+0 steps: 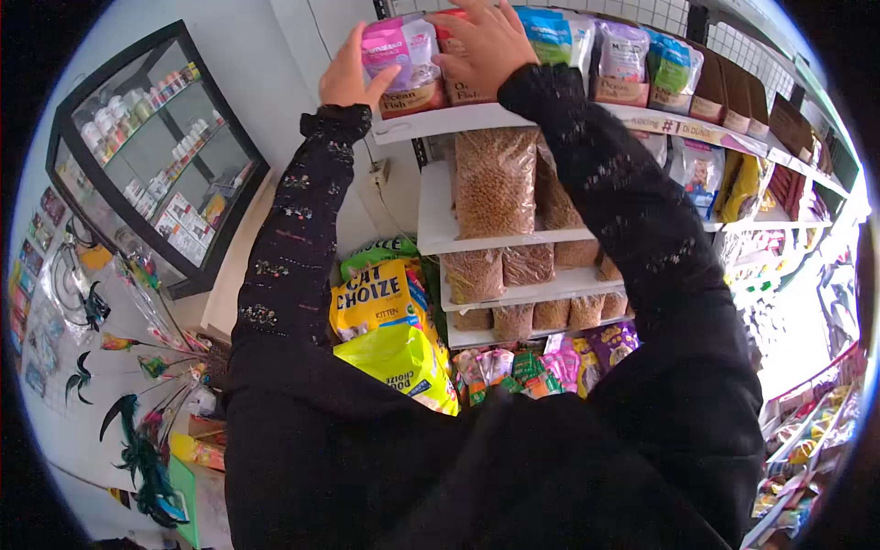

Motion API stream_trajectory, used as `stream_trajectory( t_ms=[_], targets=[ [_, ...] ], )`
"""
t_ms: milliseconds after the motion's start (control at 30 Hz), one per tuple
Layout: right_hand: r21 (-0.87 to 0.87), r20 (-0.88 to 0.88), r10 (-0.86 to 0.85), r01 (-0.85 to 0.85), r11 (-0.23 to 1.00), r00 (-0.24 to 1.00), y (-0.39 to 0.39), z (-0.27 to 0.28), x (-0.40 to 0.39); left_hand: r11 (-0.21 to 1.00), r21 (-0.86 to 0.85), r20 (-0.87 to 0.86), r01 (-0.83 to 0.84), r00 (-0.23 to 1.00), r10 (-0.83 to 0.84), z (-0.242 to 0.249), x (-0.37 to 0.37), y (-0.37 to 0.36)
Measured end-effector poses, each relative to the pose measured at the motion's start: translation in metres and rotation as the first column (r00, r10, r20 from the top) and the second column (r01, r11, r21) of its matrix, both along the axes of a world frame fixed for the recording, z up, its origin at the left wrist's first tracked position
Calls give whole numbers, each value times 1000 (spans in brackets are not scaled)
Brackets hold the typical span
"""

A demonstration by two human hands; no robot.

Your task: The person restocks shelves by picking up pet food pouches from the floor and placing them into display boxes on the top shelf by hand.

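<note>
Both arms reach up to the top shelf in the head view. My left hand point(353, 73) is at the left side of a pink and white pouch point(401, 55), its fingers apart and its thumb across the pouch's front. That pouch stands in a brown "Ocean Fish" box point(412, 99) at the shelf's left end. My right hand point(484, 46) is over a red pouch point(451, 44) in the neighbouring box, fingers spread and partly over the pouch. More pouches, a blue and green one point(548, 38) and a lilac one point(623, 53), stand to the right.
Lower shelves point(435, 220) hold clear bags of brown kibble point(496, 183). Below left are yellow Cat Choize point(371, 298) and green Dog Choize bags point(394, 362). A black-framed glass cabinet point(188, 266) hangs at left, above feather toys point(137, 458). Packets fill racks at right.
</note>
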State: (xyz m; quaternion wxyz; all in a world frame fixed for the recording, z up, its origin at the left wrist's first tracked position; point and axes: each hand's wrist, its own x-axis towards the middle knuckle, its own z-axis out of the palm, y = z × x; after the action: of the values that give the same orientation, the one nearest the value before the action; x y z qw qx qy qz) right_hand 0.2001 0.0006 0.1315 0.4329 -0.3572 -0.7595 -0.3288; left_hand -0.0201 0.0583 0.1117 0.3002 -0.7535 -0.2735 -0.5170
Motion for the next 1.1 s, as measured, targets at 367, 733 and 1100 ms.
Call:
stream_trajectory(
  t_ms=[367, 733, 1100],
  targets=[
    [-406, -701, 203, -616, 675, 684, -129, -245, 76, 965, -260, 191, 23, 981, 28, -135, 74, -122],
    [-699, -680, -476, -689, 192, 557, -265, -447, 159, 500, -847, 273, 180, 954, 120, -409, 129, -265],
    [-803, -507, -529, -595, 4, 680, -364, -456, 110, 243, -937, 232, 250, 967, -101, -450, 92, -322]
  ],
)
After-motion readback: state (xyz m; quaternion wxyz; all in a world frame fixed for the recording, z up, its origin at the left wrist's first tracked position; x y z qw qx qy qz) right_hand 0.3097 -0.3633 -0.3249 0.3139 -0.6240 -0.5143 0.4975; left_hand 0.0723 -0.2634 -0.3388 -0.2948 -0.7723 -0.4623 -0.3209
